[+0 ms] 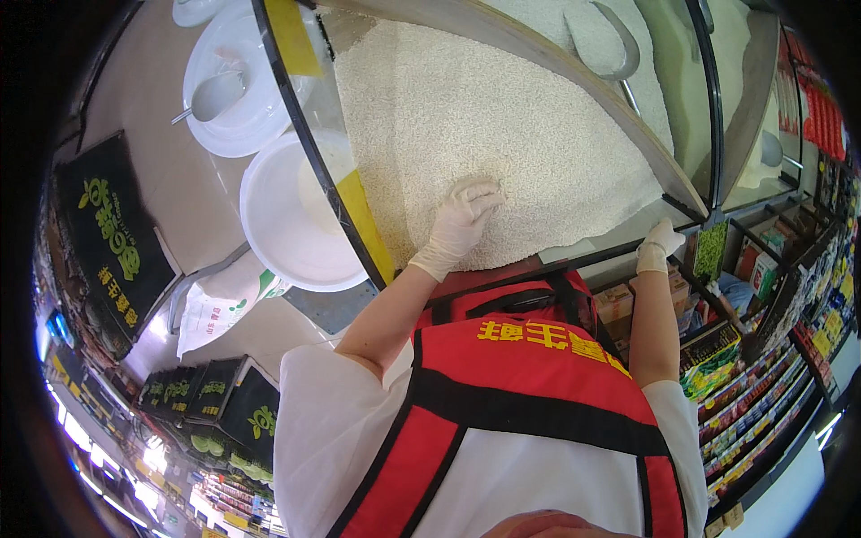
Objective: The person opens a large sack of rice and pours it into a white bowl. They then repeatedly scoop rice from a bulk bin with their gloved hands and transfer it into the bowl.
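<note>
My left hand [464,215], in a thin pale glove, reaches into a display bin of pale rice-like grain [437,114]. Its fingers are bent and touch the grain surface, beside a small disturbed patch; whether grain lies under the fingers is hidden. On the right, my gloved right hand [662,241] grips the dark front rim [605,254] of the bin near its corner, away from the grain. The grain slopes down towards the front, where part of the clear front panel [625,225] shows above it.
Left of the bin stand a white tub [303,222] and a second white container [235,134] with a metal scoop [218,96] on it. A printed sack [218,309] lies below. Beyond a curved divider [572,67], another scoop [622,50] rests in white grain. Packed shelves [760,397] stand at right.
</note>
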Motion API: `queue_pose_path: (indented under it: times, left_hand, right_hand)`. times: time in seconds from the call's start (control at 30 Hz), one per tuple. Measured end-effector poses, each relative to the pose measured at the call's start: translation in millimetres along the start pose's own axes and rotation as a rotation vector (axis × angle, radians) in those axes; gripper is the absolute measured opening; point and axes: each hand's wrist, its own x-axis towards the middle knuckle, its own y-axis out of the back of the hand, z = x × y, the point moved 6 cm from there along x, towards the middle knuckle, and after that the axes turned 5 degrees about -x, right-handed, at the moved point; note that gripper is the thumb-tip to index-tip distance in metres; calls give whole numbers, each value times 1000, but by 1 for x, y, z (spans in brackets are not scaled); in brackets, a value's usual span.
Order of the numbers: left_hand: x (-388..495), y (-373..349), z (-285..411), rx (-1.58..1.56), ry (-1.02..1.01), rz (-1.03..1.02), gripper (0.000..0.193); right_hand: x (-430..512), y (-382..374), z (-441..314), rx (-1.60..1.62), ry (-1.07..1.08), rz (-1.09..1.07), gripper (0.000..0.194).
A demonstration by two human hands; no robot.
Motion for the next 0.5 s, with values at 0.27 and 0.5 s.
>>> queue_pose_path:
  times: [0.27, 0.5]
  left_hand:
    - [-6, 37, -26, -318, 188, 302, 25]
    - [5, 45, -46, -675, 596, 442, 9]
  right_hand:
    - [-24, 7, -19, -62, -67, -19, 44]
    - [-20, 5, -13, -29, -70, -28, 44]
